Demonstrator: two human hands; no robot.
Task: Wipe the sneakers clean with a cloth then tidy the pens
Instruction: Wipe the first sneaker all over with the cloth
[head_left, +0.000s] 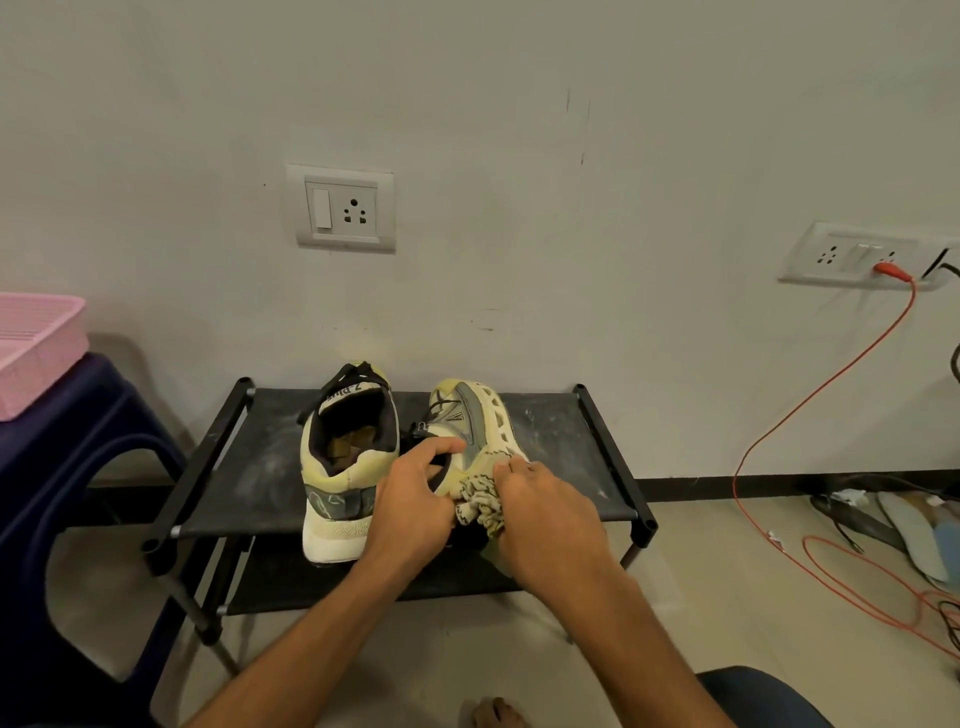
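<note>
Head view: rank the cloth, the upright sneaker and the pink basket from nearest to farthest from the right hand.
1. cloth: gripped in the right hand.
2. upright sneaker: on the rack, further left.
3. pink basket: far left, on the blue stool.

Left hand (415, 499) grips sneaker (480, 415) (right hand (545, 514) grips cloth (480, 503)).

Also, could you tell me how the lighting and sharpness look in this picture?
Head view: dim, warm, even light, no glare; a soft shadow on the wall behind the blue stool; wide-angle bending tilts the socket plate with the orange plug; the cloth and tilted sneaker look slightly soft.
</note>
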